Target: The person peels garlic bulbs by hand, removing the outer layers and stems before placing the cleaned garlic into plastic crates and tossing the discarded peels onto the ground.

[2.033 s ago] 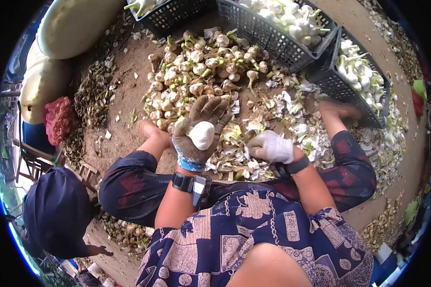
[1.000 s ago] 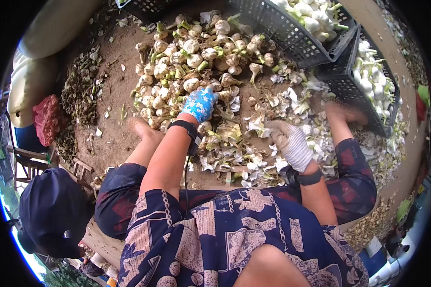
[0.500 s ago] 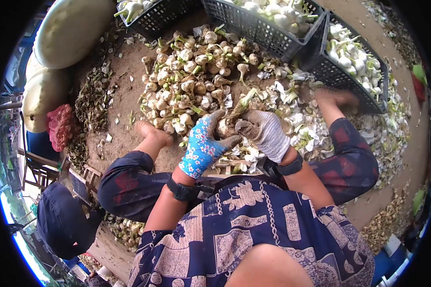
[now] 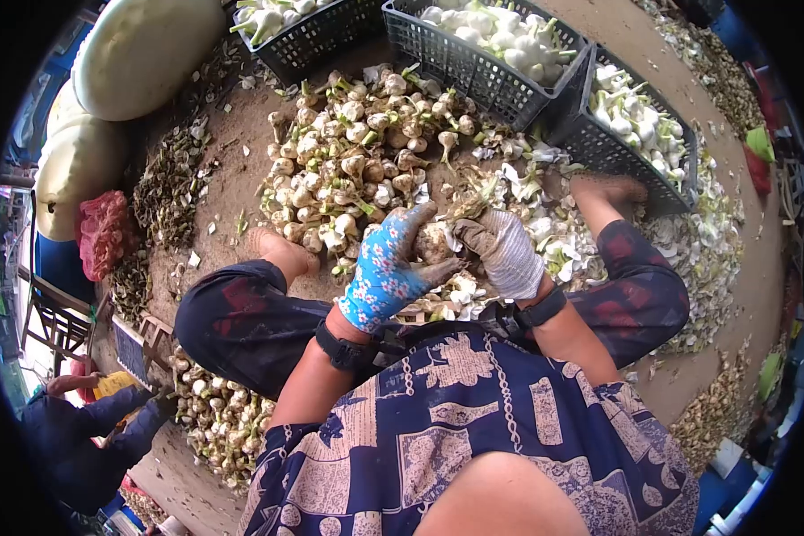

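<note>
My left hand [image 4: 386, 266], in a blue floral glove with dirty fingertips, holds a garlic bulb [image 4: 432, 241] between thumb and fingers. On the bulb's other side is my right hand [image 4: 504, 254] in a grey-white knitted glove, its dirty fingers bent against the bulb and its outer skin. The bulb's leafy stalk [image 4: 473, 198] points up and away from me. Beyond my hands lies a heap of untrimmed garlic bulbs [image 4: 348, 152] on the ground. Loose white peelings [image 4: 545, 234] are scattered to the right of it.
Black crates [image 4: 473, 64] of cleaned garlic stand at the back and back right. My bare feet [image 4: 281, 250] flank the heap. Round pale containers [image 4: 143, 58] and a red mesh bag [image 4: 104, 234] are at left. Another person in dark clothes [image 4: 71, 447] is at lower left beside more garlic.
My left fingers and thumb now show spread wider along the bulb, and my right hand has shifted slightly right. The other person at lower left has moved, uncovering more garlic. The view has shifted slightly.
</note>
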